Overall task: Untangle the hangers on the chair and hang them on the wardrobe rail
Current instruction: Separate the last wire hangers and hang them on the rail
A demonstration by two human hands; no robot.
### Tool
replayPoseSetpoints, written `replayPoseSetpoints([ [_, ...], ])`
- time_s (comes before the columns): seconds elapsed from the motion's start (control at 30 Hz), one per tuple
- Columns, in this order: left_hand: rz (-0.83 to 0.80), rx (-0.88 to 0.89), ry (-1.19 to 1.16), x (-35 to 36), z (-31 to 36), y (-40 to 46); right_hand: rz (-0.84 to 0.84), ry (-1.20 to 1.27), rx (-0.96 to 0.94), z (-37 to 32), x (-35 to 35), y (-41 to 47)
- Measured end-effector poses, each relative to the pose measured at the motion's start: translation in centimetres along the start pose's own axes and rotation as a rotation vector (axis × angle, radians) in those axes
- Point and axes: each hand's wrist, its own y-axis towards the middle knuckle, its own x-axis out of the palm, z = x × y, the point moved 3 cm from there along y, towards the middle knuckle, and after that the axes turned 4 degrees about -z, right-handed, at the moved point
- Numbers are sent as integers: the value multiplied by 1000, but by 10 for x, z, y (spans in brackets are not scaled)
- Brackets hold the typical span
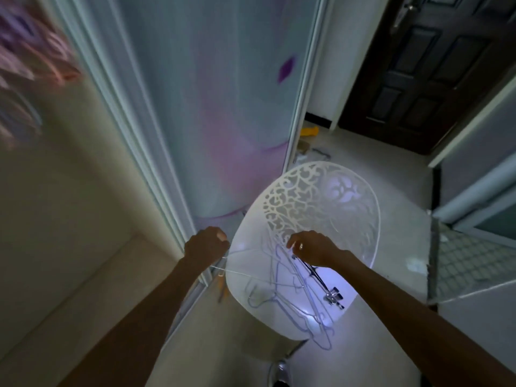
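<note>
Head view looks down on a white chair [360, 219] with a lace-cut back, its seat carrying a tangle of thin wire hangers [290, 291] and a chrome clip hanger [321, 277] lying across them. The left hand [205, 244] is curled into a fist at the seat's near-left edge, its grip pinching a pale wire hanger [245, 251] whose thin arms stretch from that fist towards the pile. Whether this hanger is fully free of the others cannot be told; its far end runs into the knot just below the right hand. The right hand [311, 247], wearing a ring, hovers over the heap with fingers bent downward, its grip seemingly closing on the top end of the chrome clip hanger, though the contact is too blurred to call.

As a judgement, the step in hand is the separating: one hanger is being drawn out to the left while the other hand steadies the rest. The next move calls for the right grip to pin the pile down while the left draws its wire sideways and up, turning it so the hook slips clear instead of snagging a neighbour. Only then can it go to the rail, which is not in view; the wardrobe's sliding door [223, 107] stands just beyond the left grip.
</note>
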Motion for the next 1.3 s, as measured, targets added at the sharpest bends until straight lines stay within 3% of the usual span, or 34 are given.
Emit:
replayPoseSetpoints([
  [0.3,-176,-137,-199,138,11,80,-275,22,93,137,65,81],
  [0.43,-70,-136,-35,180,-9,110,-334,26,143,165,119,113],
  [0.5,-55,-15,145,200,-18,124,-353,18,147,175,144,129],
  [0.6,-88,125,266,238,-40,157,-325,3,132,182,185,153],
  [0.8,-242,100,514,292,-79,207,-293,-146,178,185,263,175],
  [1.0,-76,53,503,312,-81,225,-140,-195,142,194,283,177],
  [1.17,23,63,640,307,-74,238,150,-193,31,200,269,180],
  [1.3,32,116,768,301,-77,247,178,-203,15,191,261,185],
])
